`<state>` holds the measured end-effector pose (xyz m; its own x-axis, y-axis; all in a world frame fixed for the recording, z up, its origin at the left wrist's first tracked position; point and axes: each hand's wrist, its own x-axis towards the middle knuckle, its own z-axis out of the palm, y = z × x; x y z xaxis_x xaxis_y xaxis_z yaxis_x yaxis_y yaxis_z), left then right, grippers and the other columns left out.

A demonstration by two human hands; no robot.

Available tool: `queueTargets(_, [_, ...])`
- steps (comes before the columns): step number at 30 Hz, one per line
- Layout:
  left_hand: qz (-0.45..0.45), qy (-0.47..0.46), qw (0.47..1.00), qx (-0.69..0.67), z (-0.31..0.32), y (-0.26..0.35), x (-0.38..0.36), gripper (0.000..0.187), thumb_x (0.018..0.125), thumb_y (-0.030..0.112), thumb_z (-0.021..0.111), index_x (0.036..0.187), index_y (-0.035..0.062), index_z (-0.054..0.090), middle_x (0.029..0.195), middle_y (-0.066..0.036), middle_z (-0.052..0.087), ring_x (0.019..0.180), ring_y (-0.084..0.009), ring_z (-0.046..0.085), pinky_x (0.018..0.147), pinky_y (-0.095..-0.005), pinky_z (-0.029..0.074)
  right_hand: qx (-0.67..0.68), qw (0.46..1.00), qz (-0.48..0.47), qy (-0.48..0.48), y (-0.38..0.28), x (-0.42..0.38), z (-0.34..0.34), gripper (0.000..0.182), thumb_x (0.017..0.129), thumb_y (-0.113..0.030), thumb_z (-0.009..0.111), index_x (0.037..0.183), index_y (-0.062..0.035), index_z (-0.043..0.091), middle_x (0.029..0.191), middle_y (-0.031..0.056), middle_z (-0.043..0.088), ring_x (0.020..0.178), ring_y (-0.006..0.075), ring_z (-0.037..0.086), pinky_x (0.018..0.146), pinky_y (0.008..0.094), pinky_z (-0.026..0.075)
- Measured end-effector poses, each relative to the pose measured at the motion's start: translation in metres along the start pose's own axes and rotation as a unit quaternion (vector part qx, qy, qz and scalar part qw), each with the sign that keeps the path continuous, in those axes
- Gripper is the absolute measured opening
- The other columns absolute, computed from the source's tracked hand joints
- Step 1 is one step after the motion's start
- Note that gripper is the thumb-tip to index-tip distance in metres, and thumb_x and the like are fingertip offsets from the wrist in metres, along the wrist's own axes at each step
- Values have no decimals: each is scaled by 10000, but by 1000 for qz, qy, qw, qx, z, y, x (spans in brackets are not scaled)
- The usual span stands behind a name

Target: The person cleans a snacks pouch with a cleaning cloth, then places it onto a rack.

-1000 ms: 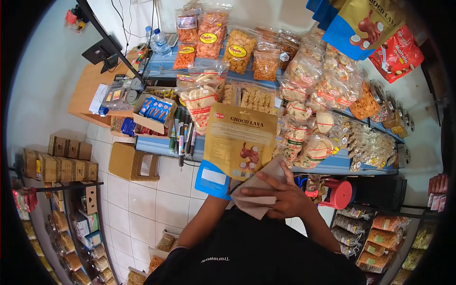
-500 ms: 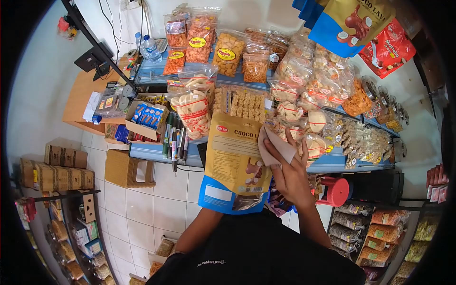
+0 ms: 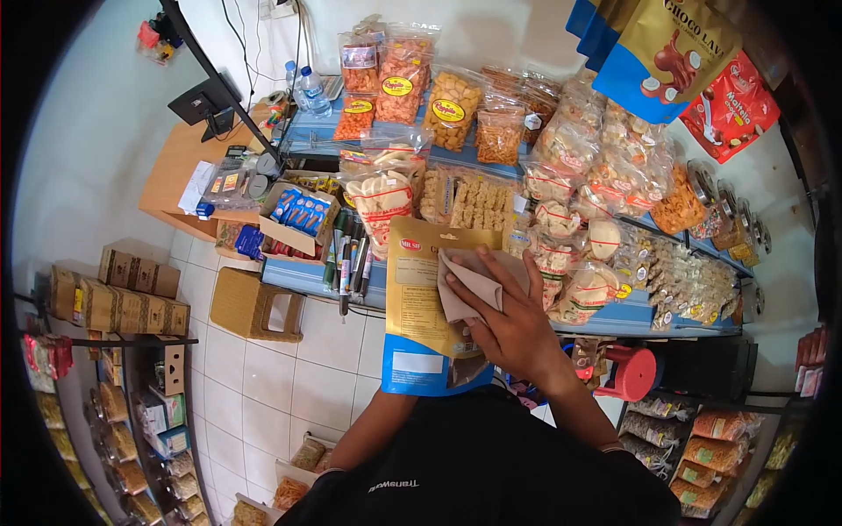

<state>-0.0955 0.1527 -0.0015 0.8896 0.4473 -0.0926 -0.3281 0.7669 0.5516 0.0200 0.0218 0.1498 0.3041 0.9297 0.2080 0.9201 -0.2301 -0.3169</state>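
Pouch: a gold and blue snack pouch [image 3: 421, 324] stands upright in front of the person's chest, its printed face turned toward the camera, blue band at the bottom.
Cloth: a beige cloth [image 3: 474, 285] lies flat against the upper right part of the pouch face, covering most of the printed title.
Right hand: the right hand [image 3: 504, 320] lies palm down on the cloth, reaching in from the lower right.
Right fingers: the fingers [image 3: 465, 289] are stretched out and slightly spread, pressing the cloth onto the pouch; the cloth sits under the fingertips and folds a little over the upper edge of the hand.
Left hand: hidden behind the pouch. The left forearm rises from the dark shirt toward the pouch's lower edge, so it probably holds the pouch from behind, but I cannot tell how its fingers are set.
Pouch against fingers: the pouch is on the far side of the cloth from the right fingers, which do not touch it directly where the cloth covers it.
Shelf: a blue shelf [image 3: 307, 272] beyond the pouch carries clear bags of snacks [image 3: 386, 197] and a carton of small blue packs [image 3: 298, 210].
Overhead: matching gold and blue pouches [image 3: 658, 53] hang at the top right, beside a red packet [image 3: 732, 101].
Floor: white tiles [image 3: 263, 377] with a small wooden stool [image 3: 254, 307] just left of the pouch.
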Motion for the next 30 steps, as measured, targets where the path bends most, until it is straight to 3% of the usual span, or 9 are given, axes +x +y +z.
queueTargets(5, [-7, 36, 999, 22, 7, 1, 1, 634, 1168, 508, 374, 1618, 61, 394, 1432, -195, 569, 1221, -325, 606, 1036, -481, 544, -36, 996, 63, 60, 9, 18, 4, 486, 1082, -290, 597, 1543, -135, 612, 1487, 166, 643, 1540, 329, 443, 1276, 667, 144])
queueTargets(12, [4, 111, 978, 177, 38, 23, -17, 639, 1165, 525, 370, 1610, 69, 410, 1396, -175, 584, 1191, -308, 598, 1032, -472, 535, -12, 999, -7, 52, -20, 5, -14, 414, 1007, -214, 686, 1397, -80, 712, 1301, 145, 712, 1338, 314, 610, 1256, 657, 242])
queueTargets(14, [-12, 19, 1000, -3, 27, 17, -15, 638, 1165, 527, 367, 1605, 69, 417, 1385, -169, 591, 1176, -303, 600, 1026, -466, 535, 5, 995, 39, 90, -18, 1, -20, 371, 1001, -193, 690, 1334, -34, 731, 1183, 166, 722, 1171, 338, 668, 1181, 556, 396])
queueTargets(16, [-101, -112, 939, -309, 3, 8, -8, 634, 1166, 527, 363, 1599, 67, 427, 1373, -164, 600, 1153, -297, 605, 1016, -457, 539, 28, 985, 88, 143, -11, 4, -22, 359, 1009, -187, 681, 1319, -14, 731, 1152, 187, 720, 1132, 365, 671, 1116, 503, 472])
queueTargets(17, [-106, -112, 939, -306, -4, 2, -6, 616, 1170, 505, 376, 1605, 70, 416, 1388, -166, 595, 1179, -303, 607, 1032, -464, 539, 40, 983, 110, 144, -3, 3, -14, 389, 1030, -196, 663, 1382, -35, 704, 1166, 213, 716, 1152, 417, 659, 1027, 467, 527])
queueTargets(21, [-46, 9, 999, 8, 14, -18, 7, 561, 1181, 388, 438, 1644, 88, 336, 1513, -174, 522, 1361, -319, 567, 1133, -495, 514, 64, 992, 53, 96, 5, 14, 8, 495, 1056, -235, 642, 1542, -143, 614, 1353, 269, 670, 1277, 434, 616, 1125, 512, 474])
queueTargets(23, [30, -14, 997, 66, 32, -8, -1, 571, 1178, 331, 468, 1668, 104, 283, 1595, -181, 444, 1459, -315, 493, 1191, -490, 474, 78, 995, 3, 63, 6, 17, 19, 485, 1066, -255, 623, 1539, -152, 619, 1412, 265, 643, 1346, 421, 577, 1180, 532, 421])
queueTargets(27, [-39, -13, 997, -67, -29, -45, -3, 616, 1184, 412, 413, 1692, 118, 229, 1685, -200, 334, 1548, -303, 396, 1252, -460, 416, 129, 988, -73, -32, -2, 9, 20, 459, 1090, -288, 572, 1534, -188, 631, 1556, 194, 569, 1499, 359, 474, 1248, 560, 338])
queueTargets(30, [-16, -273, 909, -313, -42, -39, -8, 639, 1178, 484, 350, 1686, 110, 253, 1690, -202, 334, 1545, -305, 400, 1264, -455, 401, 157, 976, -118, -97, -17, -8, 15, 466, 1088, -290, 577, 1549, -230, 616, 1639, 92, 522, 1557, 301, 431, 1286, 573, 294])
